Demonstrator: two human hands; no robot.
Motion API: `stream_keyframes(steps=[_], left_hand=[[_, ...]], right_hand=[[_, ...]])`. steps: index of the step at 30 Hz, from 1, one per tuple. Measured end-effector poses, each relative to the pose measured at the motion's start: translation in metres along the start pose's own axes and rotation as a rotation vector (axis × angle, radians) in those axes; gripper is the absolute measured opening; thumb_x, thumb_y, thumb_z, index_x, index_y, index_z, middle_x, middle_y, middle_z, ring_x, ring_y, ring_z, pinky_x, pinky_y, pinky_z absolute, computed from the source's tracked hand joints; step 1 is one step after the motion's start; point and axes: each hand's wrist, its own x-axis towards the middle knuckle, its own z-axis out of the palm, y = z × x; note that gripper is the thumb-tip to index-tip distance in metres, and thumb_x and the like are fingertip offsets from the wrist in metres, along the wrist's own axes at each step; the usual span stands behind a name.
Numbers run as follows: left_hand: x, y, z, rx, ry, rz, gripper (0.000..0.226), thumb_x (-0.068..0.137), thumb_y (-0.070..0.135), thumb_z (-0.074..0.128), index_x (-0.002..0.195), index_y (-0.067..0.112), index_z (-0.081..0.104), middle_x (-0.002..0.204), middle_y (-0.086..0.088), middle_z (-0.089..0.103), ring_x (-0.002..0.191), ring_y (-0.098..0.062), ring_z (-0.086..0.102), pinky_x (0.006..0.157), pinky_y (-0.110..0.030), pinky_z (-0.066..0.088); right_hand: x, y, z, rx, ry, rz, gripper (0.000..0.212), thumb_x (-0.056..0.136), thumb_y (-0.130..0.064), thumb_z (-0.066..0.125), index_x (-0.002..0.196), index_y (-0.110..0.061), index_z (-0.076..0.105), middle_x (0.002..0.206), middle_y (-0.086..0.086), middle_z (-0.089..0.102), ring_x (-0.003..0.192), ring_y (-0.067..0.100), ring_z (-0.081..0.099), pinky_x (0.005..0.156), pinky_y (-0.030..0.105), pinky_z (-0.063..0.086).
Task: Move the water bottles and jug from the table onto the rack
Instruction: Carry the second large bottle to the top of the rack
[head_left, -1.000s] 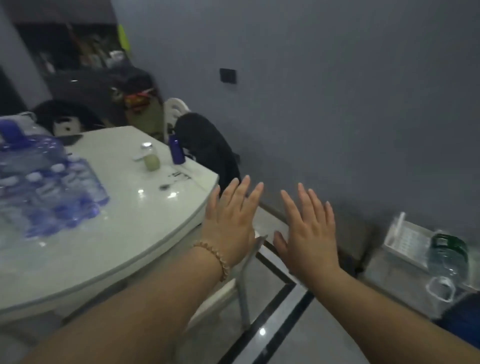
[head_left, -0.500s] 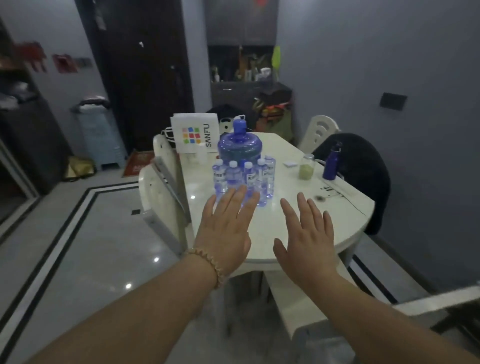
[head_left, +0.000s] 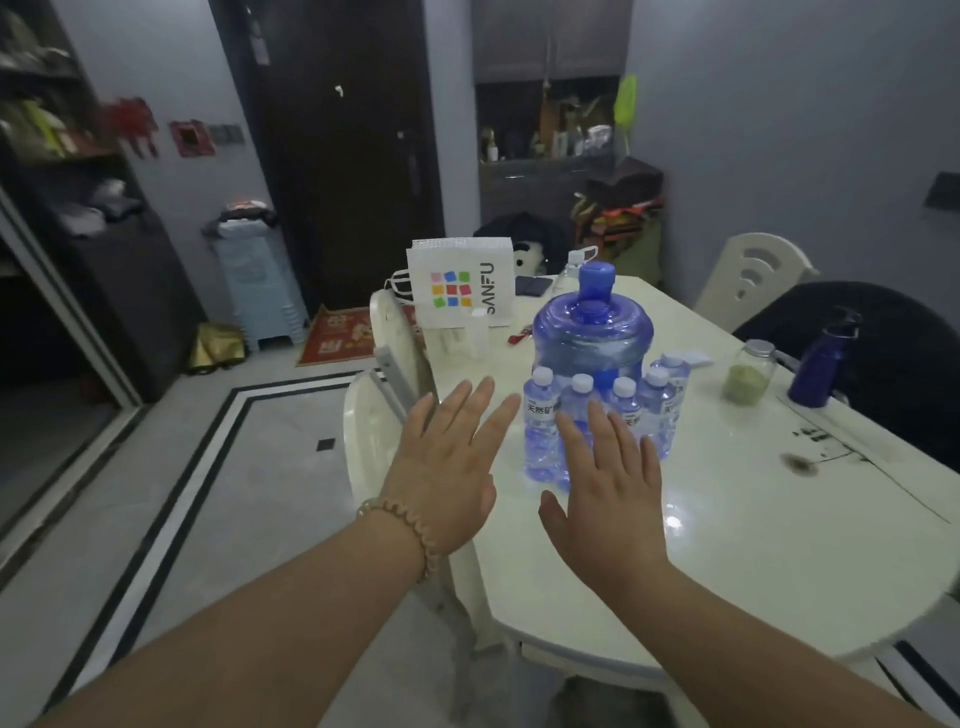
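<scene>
Between the two hands nothing is held: left hand and right hand are spread flat, palms down, fingers released, hovering above the near edge of the bench. No grip is made on anything yet. Just beyond the right fingertips, partly hidden by them, a cluster of small water bottles is stood upright, five caps counted. Right behind the cluster, touching or nearly so, the big blue jug is stood, cap on. Farther out on the bench, a white paper bag, a glass jar of greenish powder and a dark blue flask are left well apart from the hands. The rack is not seen. Task judged as not started: all visible bottles and the jug are still on the bench, everything is left to be moved.
</scene>
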Motion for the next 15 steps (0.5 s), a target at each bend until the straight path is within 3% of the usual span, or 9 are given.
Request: stream_keyframes(steps=[6, 11, 15], left_hand=[[0.063, -0.042, 0.051, -0.025, -0.022, 0.051, 0.091, 0.069, 0.031, 0.073, 0.144, 0.023, 0.022, 0.149, -0.007, 0.034, 0.135, -0.027, 0.031, 0.11, -0.048, 0.017], [0.102, -0.082, 0.101, -0.043, -0.074, 0.094, 0.085, 0.085, 0.035, 0.057, 0.145, 0.03, -0.003, 0.157, -0.002, 0.009, 0.143, -0.023, 0.007, 0.112, -0.044, -0.003], [0.137, -0.12, 0.128, -0.091, -0.073, 0.185, 0.082, 0.089, 0.035, 0.05, 0.142, 0.032, -0.012, 0.158, 0.001, -0.004, 0.143, -0.021, -0.003, 0.113, -0.044, -0.007]], right_hand=[[0.068, -0.012, 0.039, -0.055, -0.019, 0.086, 0.082, 0.088, -0.051, 0.051, 0.148, -0.033, -0.002, 0.159, 0.002, -0.002, 0.145, 0.024, -0.005, 0.113, 0.045, -0.011], [0.108, -0.026, 0.072, -0.099, -0.042, 0.174, 0.081, 0.089, -0.052, 0.048, 0.147, -0.034, -0.006, 0.158, 0.001, -0.008, 0.144, 0.025, -0.01, 0.113, 0.045, -0.011], [0.141, -0.046, 0.096, -0.132, -0.001, 0.267, 0.08, 0.088, -0.048, 0.052, 0.147, -0.033, 0.001, 0.159, 0.002, -0.004, 0.144, 0.024, -0.007, 0.114, 0.045, -0.009]])
